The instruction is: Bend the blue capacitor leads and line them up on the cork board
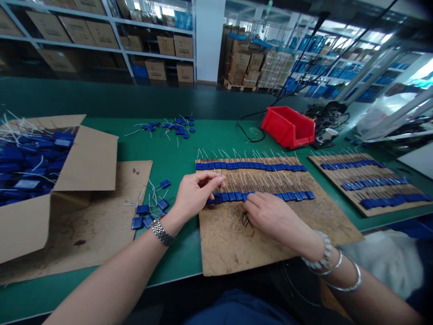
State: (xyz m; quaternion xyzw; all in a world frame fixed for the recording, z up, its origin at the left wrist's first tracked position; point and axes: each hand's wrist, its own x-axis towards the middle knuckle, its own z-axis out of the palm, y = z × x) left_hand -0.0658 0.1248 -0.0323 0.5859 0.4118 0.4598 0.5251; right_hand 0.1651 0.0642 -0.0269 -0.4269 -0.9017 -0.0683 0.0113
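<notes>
My left hand (193, 193), with a metal watch at the wrist, pinches the thin wire leads of a flat blue component at the left end of the nearer row (238, 196) on a brown board (237, 253). Lower down, my right hand (272, 217) rests over the middle of that row with its fingers curled together. Whatever sits between those fingertips is hidden. Several short dark bent wires (246, 220) show just below them. A farther row of blue components (250, 166) lies along the board's back edge, its pale leads pointing away from me.
An open cardboard box (86, 158) full of blue components stands at left on a cardboard sheet (101, 234). Loose blue components (144, 210) lie beside it, others (181, 126) farther back. A red bin (287, 126) and a second loaded board (358, 180) are at right.
</notes>
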